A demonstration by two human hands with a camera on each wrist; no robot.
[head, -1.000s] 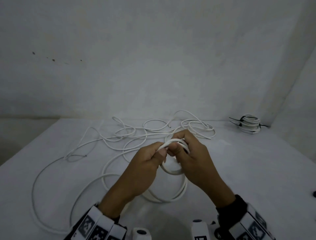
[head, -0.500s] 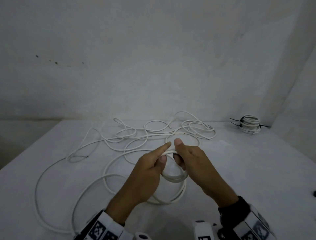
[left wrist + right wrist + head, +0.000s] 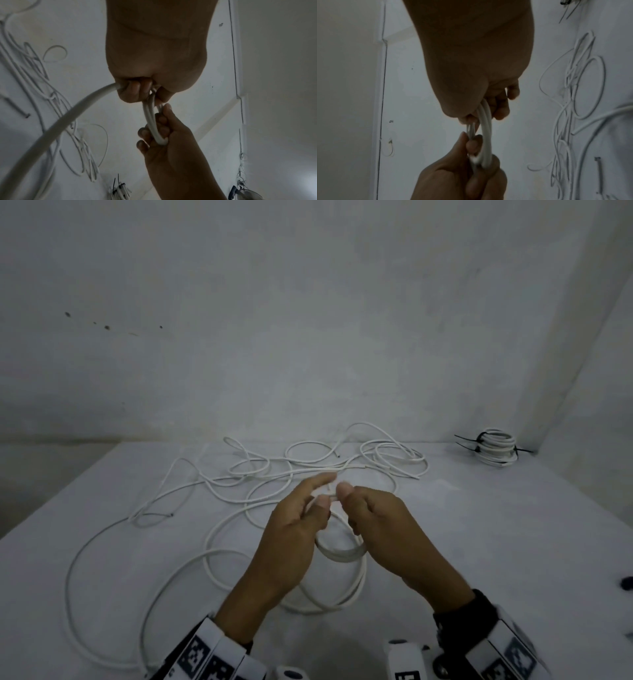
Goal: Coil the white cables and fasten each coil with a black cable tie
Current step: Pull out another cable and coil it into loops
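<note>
Both hands gripped a small round coil (image 3: 339, 553) of smooth white cable above the table (image 3: 496, 542): left hand (image 3: 291, 539) fingers curled round it, forefinger extended; right hand (image 3: 387, 529) fingers curled round it.

Small dark round object (image 3: 627, 582), table's right edge: cut by frame, unidentifiable. Thin white cable loop (image 3: 102, 628), near-left edge: runs out of frame. Coil top between hands: hidden by fingers, blurred.
</note>
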